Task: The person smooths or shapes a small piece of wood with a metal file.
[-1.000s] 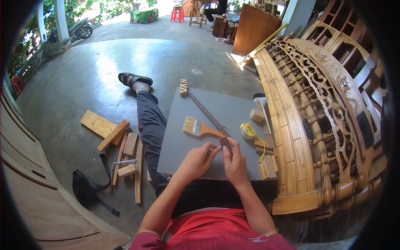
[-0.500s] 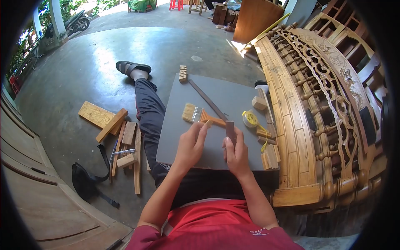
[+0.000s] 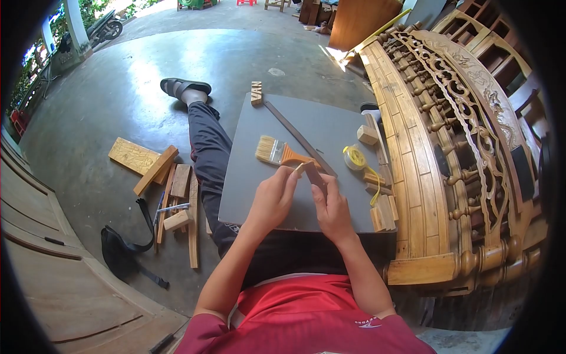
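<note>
A small light wooden piece is pinched in my left hand, over the near part of a grey board. Closed round a flat dark brown strip, perhaps sandpaper, is my right hand. The strip's upper end meets the wooden piece, or nearly so. Just beyond my fingers lies a paintbrush with an orange handle. A long dark flat bar runs diagonally behind it. Wooden letters reading VAN stand at the board's far left corner.
A yellow tape measure and several wood blocks line the board's right side. Farther right stands a carved wooden bench. Wood offcuts and a black strapped bag lie on the floor at left.
My right hand has tilted the brown strip leftward and brought its end up to the small wooden piece. The whole view has shifted slightly.
</note>
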The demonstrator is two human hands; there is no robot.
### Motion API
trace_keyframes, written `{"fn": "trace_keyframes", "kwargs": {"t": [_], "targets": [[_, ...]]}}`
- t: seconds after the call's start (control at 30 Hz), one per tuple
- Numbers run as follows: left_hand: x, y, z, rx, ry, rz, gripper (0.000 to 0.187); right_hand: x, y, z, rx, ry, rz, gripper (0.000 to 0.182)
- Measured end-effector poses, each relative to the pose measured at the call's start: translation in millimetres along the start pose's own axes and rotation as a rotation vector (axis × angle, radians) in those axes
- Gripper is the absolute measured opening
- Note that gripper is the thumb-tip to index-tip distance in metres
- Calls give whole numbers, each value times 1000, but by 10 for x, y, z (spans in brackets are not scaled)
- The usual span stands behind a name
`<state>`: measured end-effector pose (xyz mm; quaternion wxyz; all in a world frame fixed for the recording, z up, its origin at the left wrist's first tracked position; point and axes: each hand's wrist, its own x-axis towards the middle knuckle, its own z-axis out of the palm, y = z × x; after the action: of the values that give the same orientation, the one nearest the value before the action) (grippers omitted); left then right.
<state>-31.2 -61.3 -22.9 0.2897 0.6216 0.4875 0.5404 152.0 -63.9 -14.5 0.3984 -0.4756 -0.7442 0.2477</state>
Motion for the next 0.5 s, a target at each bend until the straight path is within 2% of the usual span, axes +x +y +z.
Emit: {"fn": "trace_keyframes", "kwargs": {"t": [0.2, 0.5], "targets": [[16, 96, -49, 80, -74, -81, 23, 6, 27, 35, -34, 26, -48, 27], [15, 70, -32, 81, -62, -63, 24, 4, 23, 26, -51, -1, -39, 26]]}}
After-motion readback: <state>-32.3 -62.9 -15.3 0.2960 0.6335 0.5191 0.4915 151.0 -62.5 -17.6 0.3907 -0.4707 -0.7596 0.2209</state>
